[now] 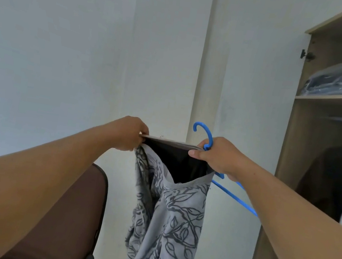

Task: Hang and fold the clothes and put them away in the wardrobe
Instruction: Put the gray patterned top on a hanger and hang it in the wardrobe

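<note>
Grey leaf-print garment point(173, 225) beside blue hanger point(206, 134)

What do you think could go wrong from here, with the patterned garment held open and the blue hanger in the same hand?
1. The right hand grips both the blue hanger and one edge of the grey patterned garment, so shifting the grip to feed the hanger in could let one of them slip.
2. The hanger sits outside the opening and slants down, so its arm may snag the fabric.
3. If the left hand lets go, the long garment could fall onto the brown chair.
</note>
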